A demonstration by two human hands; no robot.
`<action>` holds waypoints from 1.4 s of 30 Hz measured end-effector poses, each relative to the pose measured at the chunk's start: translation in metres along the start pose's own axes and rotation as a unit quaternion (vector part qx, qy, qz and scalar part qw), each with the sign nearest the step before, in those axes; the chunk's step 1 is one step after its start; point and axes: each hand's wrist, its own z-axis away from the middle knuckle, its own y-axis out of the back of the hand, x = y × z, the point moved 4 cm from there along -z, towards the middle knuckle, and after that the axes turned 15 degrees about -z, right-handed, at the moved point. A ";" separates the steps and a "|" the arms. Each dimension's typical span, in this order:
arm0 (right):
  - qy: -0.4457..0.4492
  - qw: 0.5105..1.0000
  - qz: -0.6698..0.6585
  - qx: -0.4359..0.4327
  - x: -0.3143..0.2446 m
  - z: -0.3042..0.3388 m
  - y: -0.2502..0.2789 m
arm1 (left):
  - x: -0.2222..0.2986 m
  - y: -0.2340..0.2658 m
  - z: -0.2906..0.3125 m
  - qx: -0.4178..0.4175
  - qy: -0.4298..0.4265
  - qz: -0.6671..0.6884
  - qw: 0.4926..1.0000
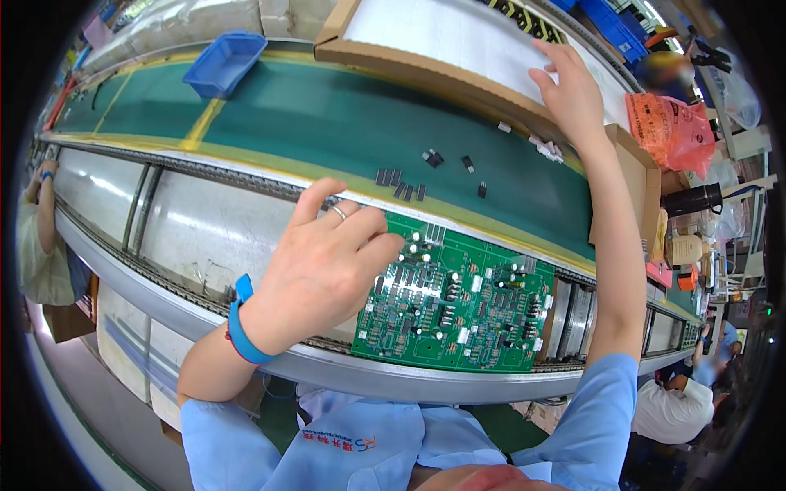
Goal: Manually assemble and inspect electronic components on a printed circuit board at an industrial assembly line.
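A green circuit board (pixel 446 299), full of small parts, lies across the rails of the conveyor in front of me. My left hand (pixel 323 262), with a ring and a blue wrist strap (pixel 242 327), is over the board's upper left corner. Its fingers are curled downward; the fingertips and whatever they hold are hidden. My right hand (pixel 569 86) reaches far forward over a cardboard box (pixel 458 78) lined with white sheet. Its fingers are apart, and nothing shows in them. Beyond them, a row of black and yellow parts (pixel 528 20) stands in the box.
Several small black components (pixel 401 184) lie loose on the green belt (pixel 311 106) behind the board. A blue plastic bin (pixel 225 65) stands far left on it. At right are an orange plastic bag (pixel 671 131) and a black cylinder (pixel 692 199). Other people sit along the line.
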 end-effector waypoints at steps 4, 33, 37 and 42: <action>0.000 0.995 0.098 0.016 0.105 -0.059 -0.033 | 0.000 -0.007 -0.007 -0.021 -0.007 0.026 0.999; -0.086 0.994 0.008 0.070 0.156 -0.091 -0.067 | -0.002 -0.031 -0.022 -0.182 -0.026 -0.029 0.983; -0.068 0.989 0.095 0.086 0.132 -0.090 -0.078 | -0.008 -0.032 -0.005 -0.168 0.045 -0.013 0.985; -0.098 0.960 -0.123 0.232 0.124 -0.084 -0.015 | -0.004 -0.030 -0.018 -0.146 0.040 0.002 0.989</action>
